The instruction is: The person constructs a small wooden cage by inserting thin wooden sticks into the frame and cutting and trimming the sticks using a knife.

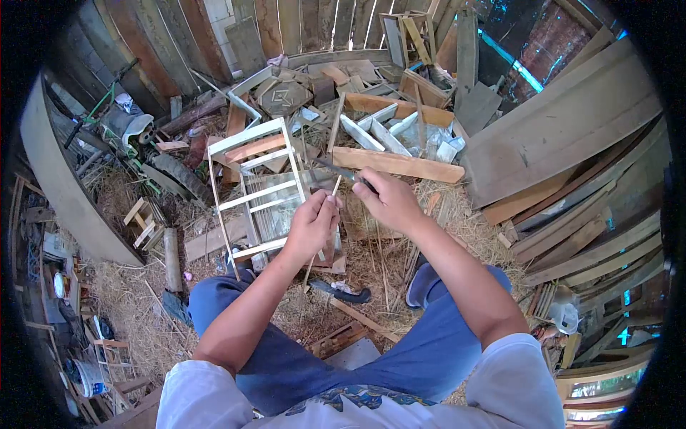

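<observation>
My left hand (314, 223) is closed around a thin wooden stick (337, 186), whose upper tip pokes out above the fingers and whose lower end slants down toward the ground. In my right hand (388, 198) is a knife (343, 171), gripped by its dark handle. Its blade points up and left, close to the stick's tip; whether they touch I cannot tell. Left of my left hand, a pale slatted wooden frame (267, 191) stands tilted. On the ground below my hands lies a tool with a curved black handle (354, 294).
Ahead, a wooden box frame (400, 163) holds pale wood pieces. A wide board (557, 129) leans at the right above stacked planks. A curved panel (68, 171) stands at the left, near a wheeled machine (136, 132). Straw and thin sticks cover the ground between my knees.
</observation>
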Motion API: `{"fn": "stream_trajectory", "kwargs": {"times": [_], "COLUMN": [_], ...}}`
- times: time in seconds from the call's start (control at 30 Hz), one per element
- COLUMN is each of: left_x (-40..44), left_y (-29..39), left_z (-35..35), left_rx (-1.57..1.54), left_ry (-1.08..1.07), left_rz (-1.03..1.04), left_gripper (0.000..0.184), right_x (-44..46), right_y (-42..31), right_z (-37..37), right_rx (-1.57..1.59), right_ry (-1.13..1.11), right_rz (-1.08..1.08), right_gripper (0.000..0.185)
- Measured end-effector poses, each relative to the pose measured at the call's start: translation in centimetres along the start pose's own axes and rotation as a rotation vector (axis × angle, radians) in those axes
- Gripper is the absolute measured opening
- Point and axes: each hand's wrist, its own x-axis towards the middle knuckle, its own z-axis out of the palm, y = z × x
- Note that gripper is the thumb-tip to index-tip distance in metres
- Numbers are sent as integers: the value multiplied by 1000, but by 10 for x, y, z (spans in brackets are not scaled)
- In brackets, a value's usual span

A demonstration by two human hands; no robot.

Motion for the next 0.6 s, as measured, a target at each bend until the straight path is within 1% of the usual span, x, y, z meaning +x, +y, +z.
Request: {"fn": "stream_trajectory", "kwargs": {"times": [0.07,0.1,0.17,0.2,0.27,0.3,0.37,0.5,0.57,0.6], "left_x": [1,1,-1,-1,-2,-2,-4,-7,-11,-13], "left_y": [-2,0,3,4,4,5,6,8,14,18], "left_z": [0,1,5,5,5,6,5,6,6,6], "left_rx": [-86,-85,-108,-108,32,30,192,279,401,402], "left_ry": [-55,-57,-28,-30,2,2,44,80,97,96], "left_rz": [12,10,20,18,126,124,198,207,212,211], "left_gripper": [21,21,20,20,20,20,20,19,19,19], "right_x": [2,2,1,1,1,1,0,-1,-1,-1], "right_y": [14,16,21,22,24,23,21,18,18,18], "right_z": [8,8,9,9,9,8,7,9,11,12], "right_rx": [68,69,27,28,39,39,5,1,-2,-1], "right_ry": [68,69,31,32,-3,-5,-4,35,69,70], "right_rz": [-312,-310,-377,-374,-299,-298,-275,-301,-347,-346], "right_gripper": [32,32,32,32,35,35,35,36,37,37]}}
